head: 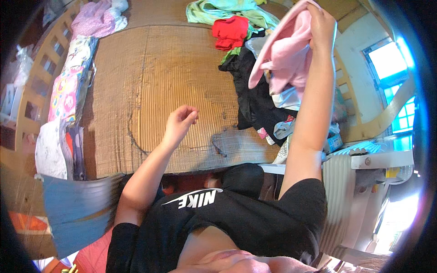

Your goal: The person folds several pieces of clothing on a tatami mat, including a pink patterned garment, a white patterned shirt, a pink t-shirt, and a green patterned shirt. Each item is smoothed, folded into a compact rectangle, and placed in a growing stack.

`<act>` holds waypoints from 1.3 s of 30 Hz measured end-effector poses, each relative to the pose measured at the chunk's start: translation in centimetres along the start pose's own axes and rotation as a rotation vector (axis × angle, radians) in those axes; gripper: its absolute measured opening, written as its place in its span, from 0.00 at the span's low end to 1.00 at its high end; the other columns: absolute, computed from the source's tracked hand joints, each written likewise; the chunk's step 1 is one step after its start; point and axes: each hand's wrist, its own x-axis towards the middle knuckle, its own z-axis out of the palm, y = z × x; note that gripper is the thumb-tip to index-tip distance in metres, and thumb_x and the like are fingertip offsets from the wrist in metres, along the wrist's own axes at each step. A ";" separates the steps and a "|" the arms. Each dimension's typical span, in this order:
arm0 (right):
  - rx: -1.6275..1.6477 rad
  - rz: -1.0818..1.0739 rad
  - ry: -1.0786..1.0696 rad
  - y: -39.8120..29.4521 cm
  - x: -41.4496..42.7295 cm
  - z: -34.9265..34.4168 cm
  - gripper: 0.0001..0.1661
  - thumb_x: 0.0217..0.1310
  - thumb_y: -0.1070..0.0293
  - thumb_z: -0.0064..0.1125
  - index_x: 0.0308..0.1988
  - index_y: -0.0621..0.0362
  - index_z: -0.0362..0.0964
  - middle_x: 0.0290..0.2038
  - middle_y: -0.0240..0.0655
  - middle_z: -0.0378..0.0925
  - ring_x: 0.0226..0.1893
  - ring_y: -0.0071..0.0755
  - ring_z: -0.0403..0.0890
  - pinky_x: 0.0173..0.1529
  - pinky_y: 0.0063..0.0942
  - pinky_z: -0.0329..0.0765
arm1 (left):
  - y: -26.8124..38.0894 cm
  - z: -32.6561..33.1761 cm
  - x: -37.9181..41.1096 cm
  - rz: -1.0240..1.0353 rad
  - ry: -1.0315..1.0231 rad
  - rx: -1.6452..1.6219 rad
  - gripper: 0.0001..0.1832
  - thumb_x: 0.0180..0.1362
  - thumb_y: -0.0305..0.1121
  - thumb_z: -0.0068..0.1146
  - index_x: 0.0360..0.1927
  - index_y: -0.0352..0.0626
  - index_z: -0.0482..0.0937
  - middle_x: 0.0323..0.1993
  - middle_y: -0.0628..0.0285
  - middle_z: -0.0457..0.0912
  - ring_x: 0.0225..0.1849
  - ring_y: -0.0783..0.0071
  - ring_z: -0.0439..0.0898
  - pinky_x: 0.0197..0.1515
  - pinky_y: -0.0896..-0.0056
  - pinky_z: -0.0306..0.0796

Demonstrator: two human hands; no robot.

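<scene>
My right hand (322, 29) is raised at the upper right, its fingers closed on a pink garment (290, 51) that hangs down in folds. Below and beside the garment lies a heap of clothes with a black garment (254, 92), a red garment (231, 32) and a light green cloth (225, 10). Over the middle of the woven mat (112, 85) my left hand (181, 123) is held with its fingers loosely curled and nothing in them. Folded clothes, among them a pink patterned one (65, 97), stand in a row along the mat's left side.
A slatted wooden bed rail (30, 88) runs along the left, and another curves at the right near a bright window (389, 65). A pink dotted cloth (92, 20) lies at the far left corner. Blue cloth (75, 211) hangs at the near left.
</scene>
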 end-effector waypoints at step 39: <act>1.242 1.087 -0.478 -3.1 -21.4 17.2 0.21 0.55 0.60 0.55 0.45 0.61 0.67 0.40 0.40 0.74 0.40 0.35 0.76 0.45 0.33 0.73 | 7.0 -8.2 0.4 -0.019 0.256 -0.461 0.28 0.55 0.43 0.50 0.55 0.43 0.57 0.39 0.61 0.75 0.46 0.75 0.71 0.49 0.67 0.65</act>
